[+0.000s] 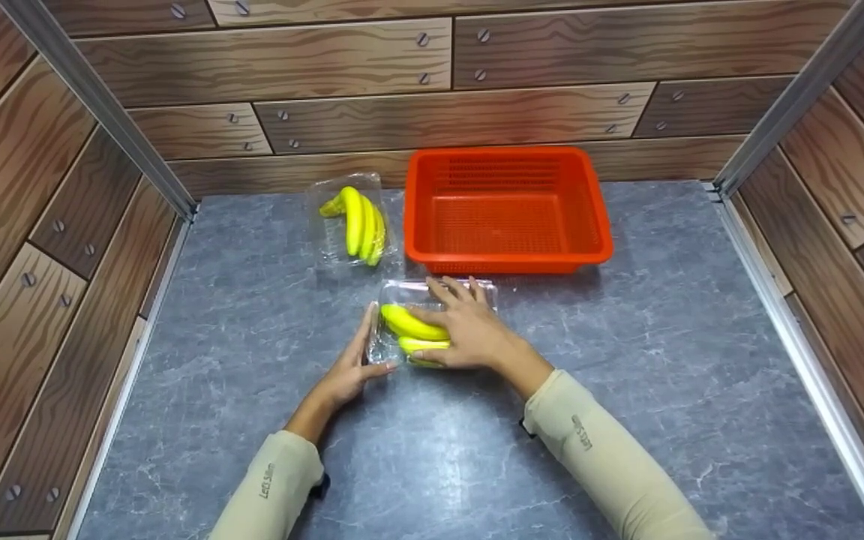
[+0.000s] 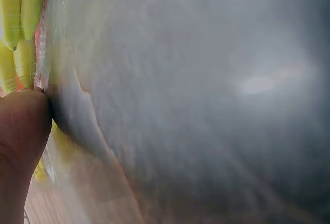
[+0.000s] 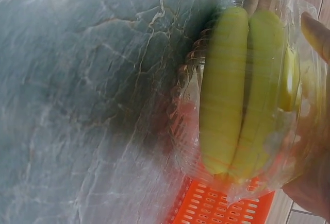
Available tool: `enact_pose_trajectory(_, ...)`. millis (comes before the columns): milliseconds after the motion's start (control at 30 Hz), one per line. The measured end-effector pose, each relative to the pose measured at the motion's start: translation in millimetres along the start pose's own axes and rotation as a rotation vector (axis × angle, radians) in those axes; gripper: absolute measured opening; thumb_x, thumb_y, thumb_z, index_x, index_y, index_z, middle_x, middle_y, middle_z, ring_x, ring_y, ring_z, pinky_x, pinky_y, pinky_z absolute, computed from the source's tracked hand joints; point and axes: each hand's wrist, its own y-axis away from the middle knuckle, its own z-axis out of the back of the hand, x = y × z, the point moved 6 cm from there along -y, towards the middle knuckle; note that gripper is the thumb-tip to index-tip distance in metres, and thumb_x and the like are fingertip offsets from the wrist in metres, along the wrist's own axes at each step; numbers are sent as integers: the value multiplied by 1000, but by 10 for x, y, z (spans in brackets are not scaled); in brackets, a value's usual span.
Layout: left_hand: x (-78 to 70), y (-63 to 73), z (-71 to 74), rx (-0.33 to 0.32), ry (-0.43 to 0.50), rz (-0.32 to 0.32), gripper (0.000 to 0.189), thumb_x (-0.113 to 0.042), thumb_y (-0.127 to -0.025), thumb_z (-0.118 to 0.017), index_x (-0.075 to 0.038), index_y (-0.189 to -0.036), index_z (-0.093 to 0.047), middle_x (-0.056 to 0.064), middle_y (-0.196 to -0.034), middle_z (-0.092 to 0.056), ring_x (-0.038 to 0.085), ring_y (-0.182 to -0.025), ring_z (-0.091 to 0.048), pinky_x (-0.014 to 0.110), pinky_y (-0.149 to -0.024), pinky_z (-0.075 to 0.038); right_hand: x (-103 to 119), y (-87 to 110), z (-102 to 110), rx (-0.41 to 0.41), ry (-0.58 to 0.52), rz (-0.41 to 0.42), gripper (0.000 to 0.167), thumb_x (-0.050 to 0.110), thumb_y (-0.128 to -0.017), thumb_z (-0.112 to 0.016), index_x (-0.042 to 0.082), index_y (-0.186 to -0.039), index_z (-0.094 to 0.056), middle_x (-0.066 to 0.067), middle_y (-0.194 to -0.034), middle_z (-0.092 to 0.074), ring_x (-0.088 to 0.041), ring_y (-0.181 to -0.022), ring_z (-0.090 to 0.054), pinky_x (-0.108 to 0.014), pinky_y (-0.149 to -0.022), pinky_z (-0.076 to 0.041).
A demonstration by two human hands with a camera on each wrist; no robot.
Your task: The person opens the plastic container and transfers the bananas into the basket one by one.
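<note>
A clear plastic container (image 1: 387, 349) with yellow bananas (image 1: 413, 324) in it lies between the two hands, in front of the basket. My left hand (image 1: 343, 375) grips its left end, thumb at the near corner and fingers along the side. In the left wrist view, the left thumb (image 2: 23, 126) touches the plastic. My right hand (image 1: 473, 330) rests over the right part of the container, fingers spread toward its far edge and hiding part of the fruit. The right wrist view shows long bananas (image 3: 224, 90) through the ridged plastic. Whether its lid is fastened, I cannot tell.
Behind the hands, at the wall, stands an orange-red plastic basket (image 1: 507, 264) with slotted sides. To its left lies another clear container (image 1: 325, 251) holding a bunch of bananas (image 1: 357, 225). Wood-patterned panels (image 1: 349, 64) enclose the grey marbled tabletop (image 1: 664, 337).
</note>
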Motion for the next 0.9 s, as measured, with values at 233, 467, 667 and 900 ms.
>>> enact_pose_trajectory(233,9,3,8,-13,6,2,115,2,-90,-73,-11,-172,6,19,-181,7,36,-169,9,52,-138,7,12,2,-2,5,12,0,82,79,-92,-60,41,-162,-44,-14,-180,-20,-46,-164,-24,-78,-130,-14)
enact_pose_trajectory(467,-7,-3,-2,-15,9,11,114,0,-91,-73,-12,-172,6,18,-181,6,36,-170,7,53,-138,6,4,13,-2,13,4,-3,80,79,-94,-57,40,-162,-44,-14,-180,-20,-46,-165,-23,-78,-130,-12)
enact_pose_trajectory(667,-16,-9,-5,-17,-8,12,114,0,-91,-73,-13,-173,5,18,-181,4,36,-170,6,53,-138,5,-5,16,1,13,16,-10,78,77,-94,-58,40,-162,-45,-14,-180,-20,-45,-165,-23,-77,-130,-12)
enact_pose_trajectory(900,4,1,-11,-11,18,18,115,2,-90,-73,-12,-173,6,17,-181,8,37,-169,9,55,-138,7,2,21,-10,17,-8,2,78,76,-95,-57,39,-162,-44,-13,-181,-18,-45,-165,-22,-77,-131,-10)
